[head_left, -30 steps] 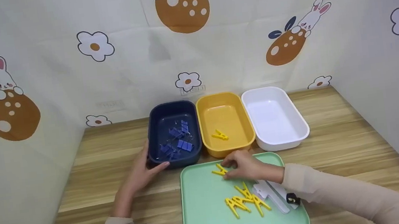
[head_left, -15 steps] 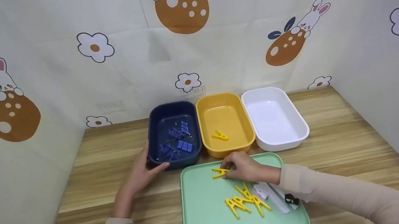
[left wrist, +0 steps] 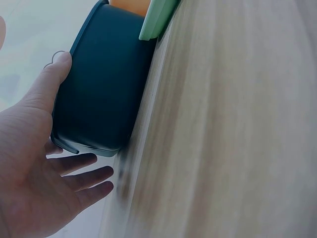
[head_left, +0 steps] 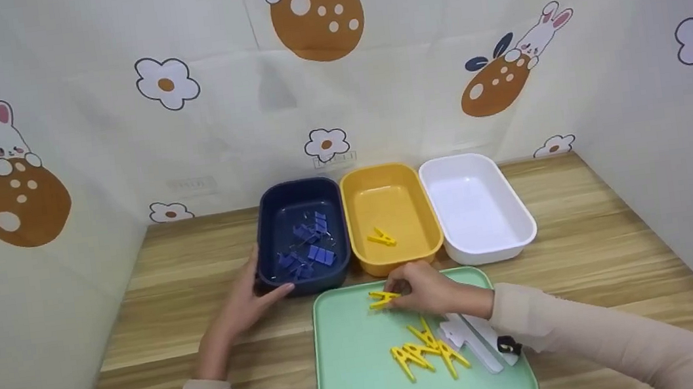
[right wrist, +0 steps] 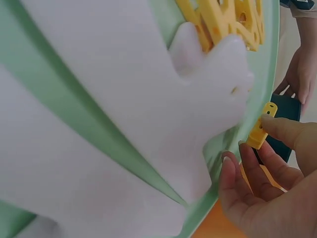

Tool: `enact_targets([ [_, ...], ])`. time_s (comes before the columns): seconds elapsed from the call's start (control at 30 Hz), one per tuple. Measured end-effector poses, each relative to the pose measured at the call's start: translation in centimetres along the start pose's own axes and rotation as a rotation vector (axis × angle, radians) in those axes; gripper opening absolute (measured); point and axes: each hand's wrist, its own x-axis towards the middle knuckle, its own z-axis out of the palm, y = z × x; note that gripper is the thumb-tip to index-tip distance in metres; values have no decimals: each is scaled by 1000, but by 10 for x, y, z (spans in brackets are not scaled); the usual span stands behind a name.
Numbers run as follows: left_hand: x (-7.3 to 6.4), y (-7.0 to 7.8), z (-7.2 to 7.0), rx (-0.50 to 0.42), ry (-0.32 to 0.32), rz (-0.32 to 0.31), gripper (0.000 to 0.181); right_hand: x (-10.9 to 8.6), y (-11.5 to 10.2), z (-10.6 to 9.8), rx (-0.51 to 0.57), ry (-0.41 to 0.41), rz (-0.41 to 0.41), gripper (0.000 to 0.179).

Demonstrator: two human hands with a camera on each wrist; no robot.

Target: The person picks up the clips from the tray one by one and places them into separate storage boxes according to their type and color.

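Observation:
My right hand [head_left: 428, 290] pinches a yellow clothespin [head_left: 384, 299] between thumb and fingers over the far edge of the green tray [head_left: 348, 366]; the right wrist view shows the clothespin [right wrist: 258, 130] edge-on at the fingertips. Several more yellow clothespins [head_left: 428, 346] lie bunched on the tray. My left hand [head_left: 244, 303] touches the near left corner of the dark blue bin [head_left: 308, 285]. In the left wrist view, its thumb lies at the bin's rim and the other fingers are extended and spread beside the end wall. Inside that bin lie several blue binder clips [head_left: 321, 255].
A yellow bin [head_left: 390, 202] with one clothespin [head_left: 382, 237] inside stands right of the blue one. The white bin [head_left: 477, 205] is beside it. Flat white animal-shaped pieces [head_left: 470, 341] lie on the tray under my right wrist. A patterned cloth [head_left: 231, 116] stands behind.
The clothespin in my right hand has turned from a slant to lie nearly level, its legs pointing left. Both hands have otherwise stayed almost in place.

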Motion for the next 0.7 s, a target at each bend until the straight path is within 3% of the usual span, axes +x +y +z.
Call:
enact_targets([
  [0.3, 0, 1, 0, 7, 6, 25, 107, 1, -6, -12, 25, -18, 25, 14],
  [0.5, 0, 1, -1, 22, -1, -16, 108, 0, -12, -20, 18, -18, 35, 15],
  [0.7, 2, 0, 1, 18, 2, 23, 105, -1, -14, -28, 8, 12, 41, 18],
])
